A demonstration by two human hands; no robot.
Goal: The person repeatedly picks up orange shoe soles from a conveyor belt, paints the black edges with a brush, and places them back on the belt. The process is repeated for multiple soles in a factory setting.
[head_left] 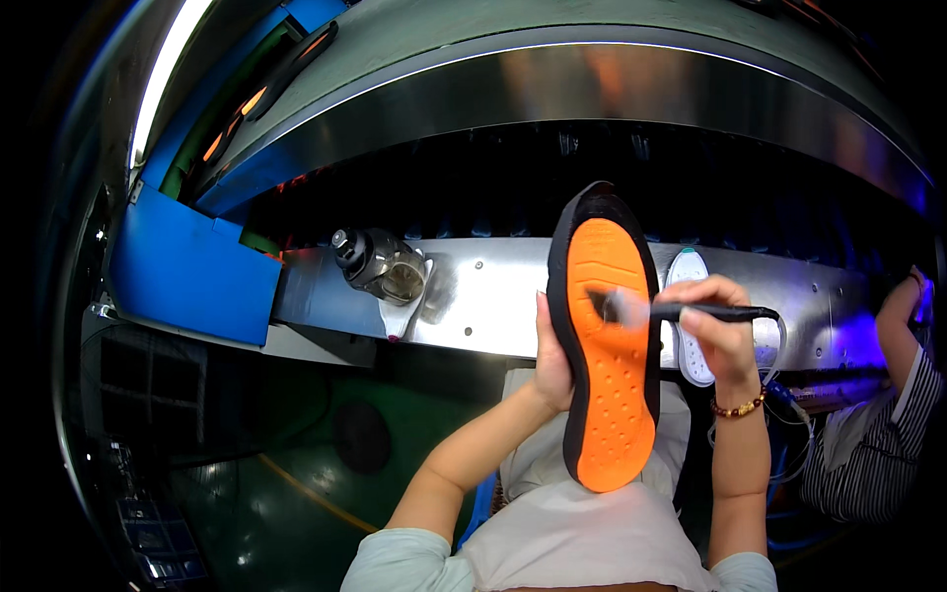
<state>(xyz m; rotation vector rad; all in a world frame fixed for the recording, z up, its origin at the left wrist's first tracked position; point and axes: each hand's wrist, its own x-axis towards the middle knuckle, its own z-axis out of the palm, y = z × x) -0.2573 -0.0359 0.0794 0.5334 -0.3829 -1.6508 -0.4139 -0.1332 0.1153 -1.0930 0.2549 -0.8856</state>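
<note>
Left hand [552,360] grips the upright orange-and-black sole [607,335], toe up; right hand [718,326] clamps a brush [681,312] crosswise.

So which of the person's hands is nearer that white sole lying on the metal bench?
Right. The right hand, gripping a brush, overlaps the white sole; the left hand holds the orange shoe sole farther left.

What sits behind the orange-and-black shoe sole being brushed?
Behind the orange-and-black shoe sole runs a shiny metal ledge, and a white sole lies just right of it, partly hidden by the right hand. Whatever lies directly behind the sole is covered.
</note>
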